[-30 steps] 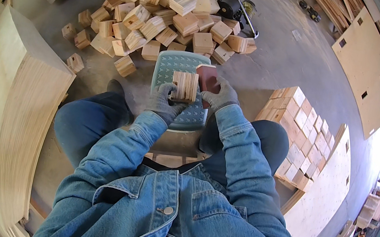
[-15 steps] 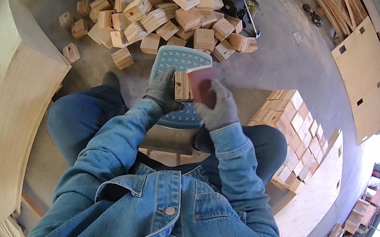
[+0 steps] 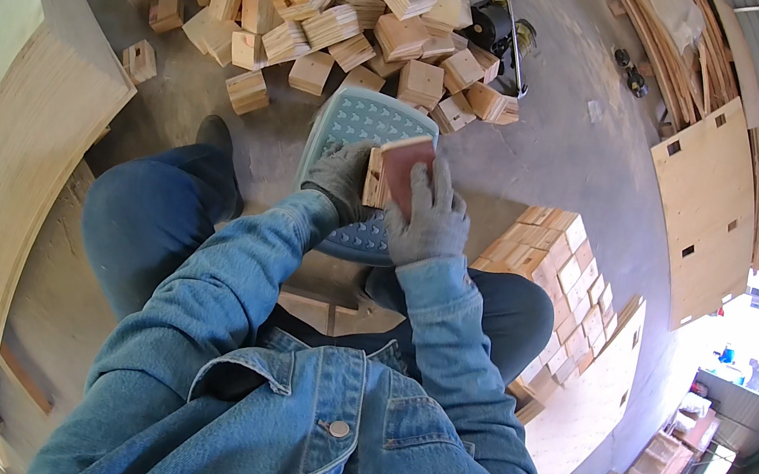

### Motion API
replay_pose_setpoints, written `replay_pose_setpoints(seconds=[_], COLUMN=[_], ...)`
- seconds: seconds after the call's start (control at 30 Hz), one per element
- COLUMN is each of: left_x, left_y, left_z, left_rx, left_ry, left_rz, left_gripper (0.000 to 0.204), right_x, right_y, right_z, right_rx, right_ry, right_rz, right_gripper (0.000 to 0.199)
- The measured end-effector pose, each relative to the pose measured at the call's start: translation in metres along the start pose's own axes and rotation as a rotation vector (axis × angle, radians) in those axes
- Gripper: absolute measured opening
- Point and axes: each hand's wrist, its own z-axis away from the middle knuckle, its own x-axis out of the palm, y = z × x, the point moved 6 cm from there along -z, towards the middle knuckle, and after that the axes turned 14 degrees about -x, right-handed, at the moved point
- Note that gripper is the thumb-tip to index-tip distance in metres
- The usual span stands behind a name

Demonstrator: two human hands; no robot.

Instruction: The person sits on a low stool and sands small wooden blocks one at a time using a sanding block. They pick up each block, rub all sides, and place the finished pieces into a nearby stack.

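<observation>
Near the centre of the frame, a small layered wooden block [image 3: 373, 181] is gripped from its left side by the gloved left hand [image 3: 341, 175], fingers curled around it. A reddish-brown block [image 3: 404, 174] with a pale edge is clasped in the gloved right hand [image 3: 428, 220], fingers laid over its face; it is tilted at the wooden block's right side, though contact cannot be told. Both are held over a teal stool [image 3: 381, 113]. Loose blocks [image 3: 336, 21] are heaped at upper centre; others [image 3: 567, 296] are stacked in rows right of centre.
</observation>
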Motion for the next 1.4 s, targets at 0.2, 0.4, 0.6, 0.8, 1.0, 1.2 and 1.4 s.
replay_pose_setpoints(seconds=[0.2, 0.4, 0.6, 0.8, 1.0, 1.2, 1.4], left_x=[0.003, -0.002, 0.003, 0.006, 0.013, 0.009, 0.013], left_y=[-0.008, -0.003, -0.007, -0.013, -0.015, -0.011, -0.017], left_z=[-0.002, 0.001, -0.001, -0.002, -0.008, -0.004, -0.009], left_rx=[0.094, 0.002, 0.023, -0.005, 0.074, 0.015, -0.004], left_ry=[0.123, 0.017, -0.001, -0.006, 0.119, -0.049, -0.069], left_rz=[0.010, -0.049, -0.046, -0.032, -0.050, -0.001, 0.170], left_gripper=[0.090, 0.092, 0.093, 0.092, 0.084, 0.083, 0.083], right_x=[0.006, -0.009, -0.009, -0.002, 0.006, -0.009, -0.011], right_y=[0.030, -0.006, -0.031, -0.010, 0.016, -0.031, -0.050], right_z=[-0.075, -0.013, 0.050, -0.023, -0.087, 0.005, 0.049], right_rx=[0.164, -0.014, -0.136, -0.035, 0.078, -0.098, -0.194], right_ry=[-0.094, -0.131, -0.008, -0.008, -0.108, -0.052, -0.038], right_rz=[0.018, 0.082, -0.022, 0.055, 0.100, 0.053, 0.035], right_gripper=[0.067, 0.067, 0.066, 0.064, 0.062, 0.067, 0.067])
